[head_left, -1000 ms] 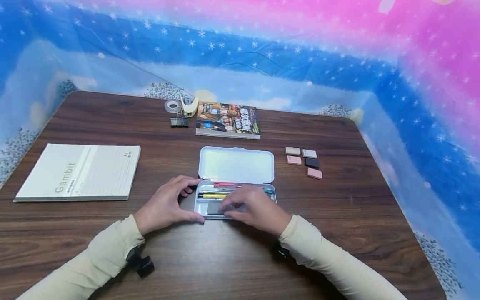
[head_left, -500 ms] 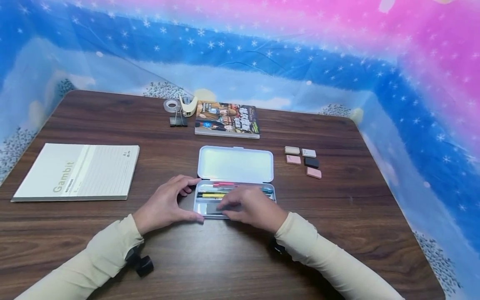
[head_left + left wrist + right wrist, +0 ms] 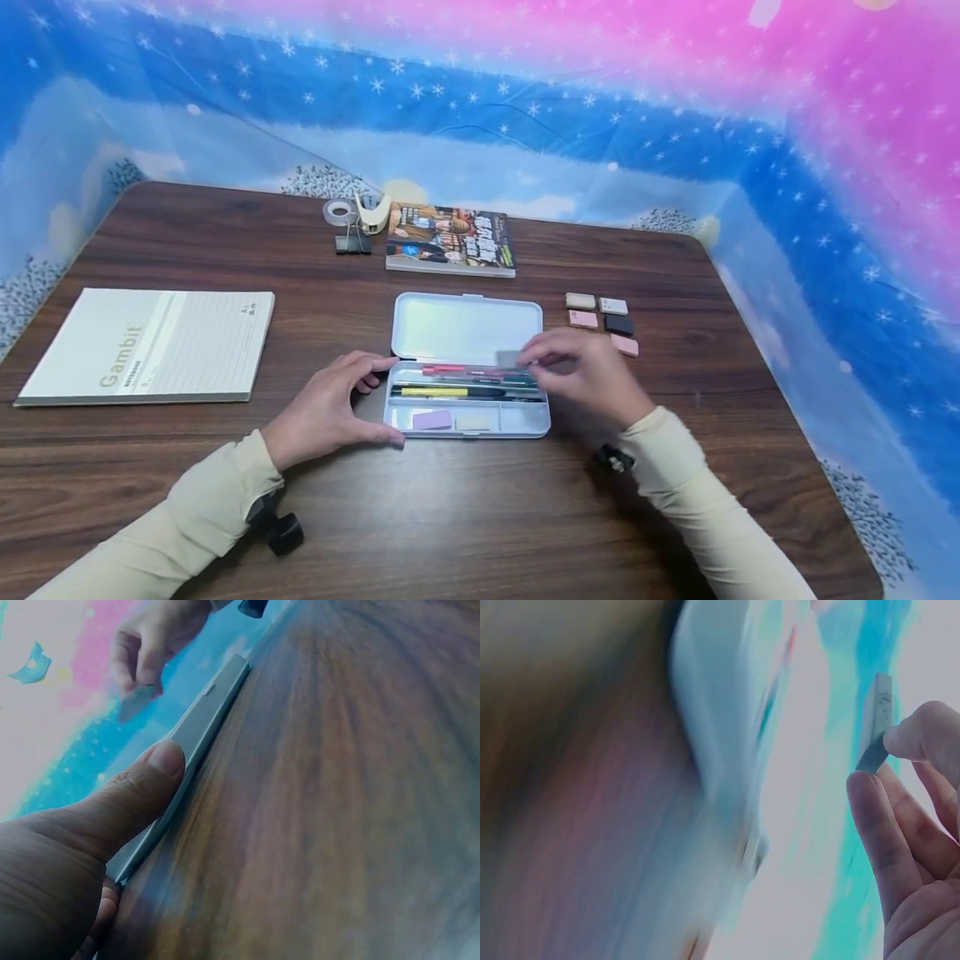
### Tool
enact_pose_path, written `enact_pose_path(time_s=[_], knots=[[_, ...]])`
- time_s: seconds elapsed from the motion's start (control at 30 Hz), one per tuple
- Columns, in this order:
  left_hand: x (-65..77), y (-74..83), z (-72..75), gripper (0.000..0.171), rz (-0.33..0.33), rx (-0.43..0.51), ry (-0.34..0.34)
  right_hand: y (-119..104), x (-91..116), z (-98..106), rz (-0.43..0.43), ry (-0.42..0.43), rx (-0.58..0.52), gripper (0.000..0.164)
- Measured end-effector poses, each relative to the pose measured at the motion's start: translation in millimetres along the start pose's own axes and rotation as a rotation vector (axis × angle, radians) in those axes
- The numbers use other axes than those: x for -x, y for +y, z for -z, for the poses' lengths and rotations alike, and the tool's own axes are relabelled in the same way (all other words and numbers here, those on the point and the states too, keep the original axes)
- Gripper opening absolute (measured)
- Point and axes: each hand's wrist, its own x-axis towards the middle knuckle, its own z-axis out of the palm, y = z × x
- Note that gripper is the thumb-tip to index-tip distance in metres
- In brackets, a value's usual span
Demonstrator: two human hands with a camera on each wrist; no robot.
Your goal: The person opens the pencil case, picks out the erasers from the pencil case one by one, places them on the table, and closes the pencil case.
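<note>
An open white pencil case (image 3: 467,327) lies on the table, its lid tipped back. At its left end my left hand (image 3: 330,412) grips it, thumb on the front edge and fingers at the back. My right hand (image 3: 592,373) pinches a grey eraser (image 3: 877,720) above the right part of the case, clear of it. Several pens and pencils, among them a yellow one (image 3: 431,392), lie in the rear compartment. A purple eraser (image 3: 432,420) and a whitish eraser (image 3: 473,423) sit in the front compartment.
Several erasers, one of them black (image 3: 618,325), lie right of the case. A notebook (image 3: 150,346) is at the left. Behind stand a comic-style book (image 3: 452,240), a tape roll (image 3: 339,212), a binder clip (image 3: 352,244) and a cream-coloured tool (image 3: 372,215).
My right hand has lifted the grey eraser out of the front compartment and moved right and back, uncovering the purple and whitish erasers. The left hand keeps its hold on the case.
</note>
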Motion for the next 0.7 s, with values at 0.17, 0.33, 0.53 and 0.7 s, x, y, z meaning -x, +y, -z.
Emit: enact_pose_path(time_s=[0.17, 0.33, 0.53, 0.7], knots=[[0.5, -0.1, 2.1, 0.093, -0.002, -0.002, 0.004, 44, 13, 36, -0.187, 0.067, 0.144, 0.025], [0.4, -0.7, 1.2, 0.092, 0.001, 0.001, 0.002, 75, 21, 49, -0.308, 0.012, 0.246, 0.019], [-0.2, -1.0, -0.8, 0.093, -0.001, -0.002, 0.002, 86, 23, 54, -0.359, -0.01, 0.302, 0.018], [-0.7, -1.0, -0.7, 0.094, -0.005, -0.005, 0.004, 87, 22, 55, -0.398, -0.022, 0.332, 0.017]])
